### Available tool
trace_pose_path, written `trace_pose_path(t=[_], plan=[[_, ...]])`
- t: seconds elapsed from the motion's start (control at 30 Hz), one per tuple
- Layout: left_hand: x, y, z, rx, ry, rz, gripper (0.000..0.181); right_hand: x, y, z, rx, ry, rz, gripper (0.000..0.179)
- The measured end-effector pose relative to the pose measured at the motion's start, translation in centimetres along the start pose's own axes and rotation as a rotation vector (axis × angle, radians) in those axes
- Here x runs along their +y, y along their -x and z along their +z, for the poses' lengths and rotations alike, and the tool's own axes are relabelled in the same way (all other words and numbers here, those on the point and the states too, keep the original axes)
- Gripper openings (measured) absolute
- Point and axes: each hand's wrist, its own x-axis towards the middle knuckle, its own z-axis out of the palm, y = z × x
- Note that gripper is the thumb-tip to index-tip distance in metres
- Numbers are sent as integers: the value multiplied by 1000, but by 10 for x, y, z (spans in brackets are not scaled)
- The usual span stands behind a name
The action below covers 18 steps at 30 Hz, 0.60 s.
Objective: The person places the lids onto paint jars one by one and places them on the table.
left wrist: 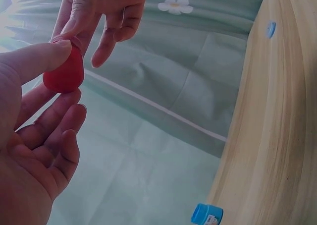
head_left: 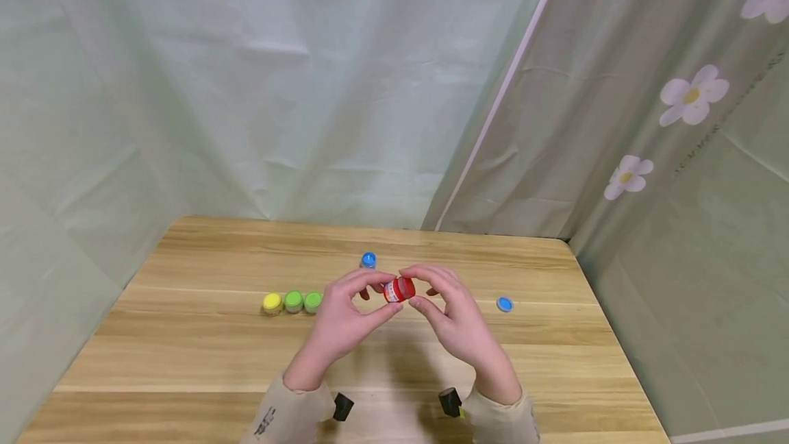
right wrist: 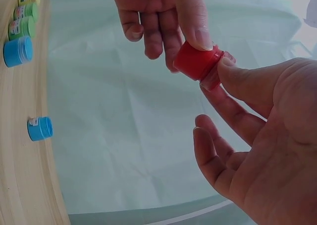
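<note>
Above the table, my left hand [head_left: 342, 317] pinches a small red jar [head_left: 392, 291] with a white label between thumb and fingers. From the other side my right hand [head_left: 459, 321] pinches the jar's red lid [head_left: 407, 287] between thumb and index finger. In the right wrist view the lid [right wrist: 213, 79] sits at the mouth of the red jar [right wrist: 190, 62]; whether it is loose I cannot tell. The left wrist view shows the jar's red base [left wrist: 64, 76] between the left thumb and fingers. Beyond the hands, a blue jar [head_left: 368, 261] stands lidless on the table.
A blue lid [head_left: 505, 304] lies on the wooden table [head_left: 555, 362] at right. To the left stand a yellow jar [head_left: 272, 303] and two green jars [head_left: 294, 301]. Another blue jar [right wrist: 18, 51] shows beside them in the right wrist view. Curtains [head_left: 308, 88] hang behind the table.
</note>
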Motion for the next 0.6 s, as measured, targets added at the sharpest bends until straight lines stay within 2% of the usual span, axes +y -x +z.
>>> trace_pose_path(t=[0.3,0.6], plan=[[0,-1,0,-16,-9,7,36,-3,0,-2,11,48,-37,45],[-1,1,0,-36,-19,13,33,-3,0,-3,46,47,-117,49]])
